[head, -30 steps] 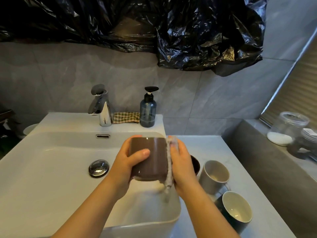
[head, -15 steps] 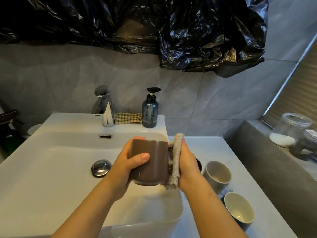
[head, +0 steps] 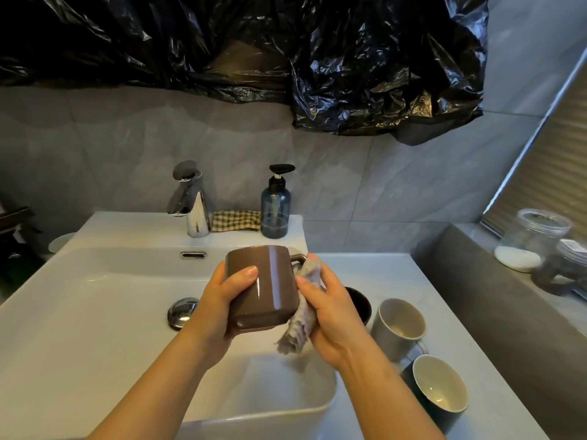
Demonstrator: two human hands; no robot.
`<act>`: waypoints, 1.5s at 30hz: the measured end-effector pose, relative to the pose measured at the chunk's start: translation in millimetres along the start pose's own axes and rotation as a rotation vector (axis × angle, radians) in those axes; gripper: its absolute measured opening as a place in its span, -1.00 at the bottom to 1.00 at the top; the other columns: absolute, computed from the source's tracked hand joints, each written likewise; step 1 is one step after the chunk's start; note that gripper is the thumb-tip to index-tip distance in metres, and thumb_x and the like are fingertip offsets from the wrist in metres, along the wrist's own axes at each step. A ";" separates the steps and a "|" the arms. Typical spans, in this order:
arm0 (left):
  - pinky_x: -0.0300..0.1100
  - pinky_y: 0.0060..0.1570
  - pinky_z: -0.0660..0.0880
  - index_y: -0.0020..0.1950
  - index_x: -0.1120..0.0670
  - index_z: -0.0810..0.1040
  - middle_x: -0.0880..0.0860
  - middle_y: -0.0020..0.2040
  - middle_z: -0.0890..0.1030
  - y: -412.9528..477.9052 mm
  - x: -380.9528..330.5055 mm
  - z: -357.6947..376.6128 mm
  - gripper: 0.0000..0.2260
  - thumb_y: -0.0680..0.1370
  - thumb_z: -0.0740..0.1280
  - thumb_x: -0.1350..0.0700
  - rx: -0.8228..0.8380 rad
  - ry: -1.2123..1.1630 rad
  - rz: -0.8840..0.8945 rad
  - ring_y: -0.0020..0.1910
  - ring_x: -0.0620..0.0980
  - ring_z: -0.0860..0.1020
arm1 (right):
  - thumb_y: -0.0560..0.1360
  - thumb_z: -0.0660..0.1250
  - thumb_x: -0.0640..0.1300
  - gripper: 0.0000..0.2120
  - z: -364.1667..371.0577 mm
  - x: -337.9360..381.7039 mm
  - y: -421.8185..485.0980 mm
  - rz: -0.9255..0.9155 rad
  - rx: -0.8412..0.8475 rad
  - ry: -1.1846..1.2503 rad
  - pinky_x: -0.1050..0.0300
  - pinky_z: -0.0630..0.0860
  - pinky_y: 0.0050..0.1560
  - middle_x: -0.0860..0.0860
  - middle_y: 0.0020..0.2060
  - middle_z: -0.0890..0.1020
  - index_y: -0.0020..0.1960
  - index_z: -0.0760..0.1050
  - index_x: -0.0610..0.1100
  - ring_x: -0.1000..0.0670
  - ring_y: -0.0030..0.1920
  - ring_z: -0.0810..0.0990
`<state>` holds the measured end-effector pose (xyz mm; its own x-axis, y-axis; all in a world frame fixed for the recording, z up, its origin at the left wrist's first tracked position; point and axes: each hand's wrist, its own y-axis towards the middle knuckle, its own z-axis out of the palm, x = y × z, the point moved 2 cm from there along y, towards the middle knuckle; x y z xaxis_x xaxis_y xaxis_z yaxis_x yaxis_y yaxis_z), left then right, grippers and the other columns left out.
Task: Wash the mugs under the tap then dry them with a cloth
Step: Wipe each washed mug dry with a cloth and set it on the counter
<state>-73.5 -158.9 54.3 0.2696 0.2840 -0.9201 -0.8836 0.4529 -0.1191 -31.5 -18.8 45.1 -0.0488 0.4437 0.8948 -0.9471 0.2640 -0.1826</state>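
Head view: my left hand [head: 219, 308] grips the brown mug [head: 268, 281] steady so my right hand [head: 333, 309], clutching the grey cloth [head: 297, 331], dries its three-o'clock side.

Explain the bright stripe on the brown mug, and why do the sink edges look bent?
Head view: the stripe on the brown mug is glare, light reflected off its glossy side; the tap and black plastic sheet glint likewise. Head view again: the wide-angle lens bows the sink edges.
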 end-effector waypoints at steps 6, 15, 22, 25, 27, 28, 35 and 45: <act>-0.11 -0.25 0.60 0.17 -0.08 0.47 0.07 0.02 0.65 -4.7 -2.6 2.1 -0.30 0.03 0.42 -0.15 0.080 0.072 0.010 -0.09 0.04 0.65 | 0.50 0.35 -0.07 -0.80 0.2 19.7 -0.5 -0.155 -0.165 -0.269 0.09 0.61 -0.06 -0.06 -0.06 0.65 0.10 0.48 -0.07 0.02 -0.10 0.66; -0.15 -0.31 0.57 0.17 -0.08 0.48 0.04 0.01 0.64 -1.1 -5.9 3.3 -0.31 0.04 0.42 -0.16 0.064 0.112 0.020 -0.12 -0.01 0.65 | 0.55 0.03 0.26 -0.40 -1.1 8.5 6.2 0.224 0.037 0.400 -0.20 0.45 0.21 -0.22 0.14 0.61 0.29 0.49 -0.16 -0.22 0.19 0.55; -0.02 -0.17 0.59 0.20 -0.08 0.47 0.09 0.09 0.64 0.8 -5.5 -0.2 -0.29 0.06 0.44 -0.15 0.067 0.138 -0.009 -0.02 0.08 0.64 | 0.54 0.24 -0.26 -0.67 -0.6 14.6 -4.2 -0.009 0.115 0.090 -0.01 0.63 -0.07 -0.07 0.02 0.66 0.16 0.47 0.13 -0.08 -0.02 0.68; 0.00 -0.23 0.60 0.16 -0.06 0.49 0.08 -0.04 0.68 -0.3 -4.9 -0.7 -0.33 0.06 0.43 -0.14 0.104 0.107 -0.053 -0.15 0.07 0.67 | 0.53 0.31 -0.15 -0.76 -1.5 21.9 -1.3 -0.092 0.000 -0.206 0.08 0.62 -0.10 -0.04 -0.02 0.66 0.18 0.49 0.02 -0.02 -0.05 0.68; 0.02 -0.29 0.59 0.16 -0.03 0.50 0.09 -0.13 0.69 -0.3 -3.4 -0.6 -0.32 0.04 0.43 -0.14 0.098 0.049 -0.088 -0.24 0.08 0.67 | 0.53 0.31 -0.05 -0.76 1.1 21.0 1.3 -0.074 -0.052 -0.238 0.05 0.62 -0.11 -0.09 -0.07 0.67 0.17 0.50 -0.08 -0.04 -0.09 0.68; 0.03 -0.31 0.59 0.15 -0.01 0.51 0.09 -0.16 0.69 -0.1 -1.9 -0.3 -0.31 0.04 0.43 -0.14 0.088 0.026 -0.099 -0.26 0.08 0.67 | 0.53 0.28 0.02 -0.73 2.6 20.4 1.7 -0.042 -0.064 -0.209 0.01 0.63 -0.08 -0.11 -0.09 0.68 0.14 0.51 -0.12 -0.06 -0.10 0.68; 0.08 -0.18 0.58 0.18 0.05 0.52 0.15 -0.12 0.69 1.1 9.8 -0.5 -0.49 0.25 0.44 -0.03 0.030 -0.162 -0.193 -0.24 0.11 0.67 | 0.48 0.24 0.12 -0.54 2.3 12.0 0.5 0.179 0.017 0.192 -0.14 0.56 0.08 -0.21 0.08 0.64 0.25 0.48 -0.16 -0.20 0.09 0.62; -0.05 -0.17 0.56 0.28 -0.19 0.30 0.05 0.10 0.48 12.7 -1.2 12.7 -0.41 0.35 0.51 -0.02 -0.289 0.319 0.004 0.02 0.08 0.54 | 0.52 0.27 0.02 -0.95 23.2 17.0 -15.3 -0.307 -0.101 -0.371 0.36 0.53 -0.23 0.10 -0.10 0.59 -0.02 0.44 0.09 0.16 -0.11 0.60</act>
<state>-80.2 -142.7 58.7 0.1739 -0.0113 -0.9847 -0.9677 0.1836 -0.1730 -25.2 -35.1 72.6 0.1007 0.0026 0.9949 -0.9010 0.4244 0.0901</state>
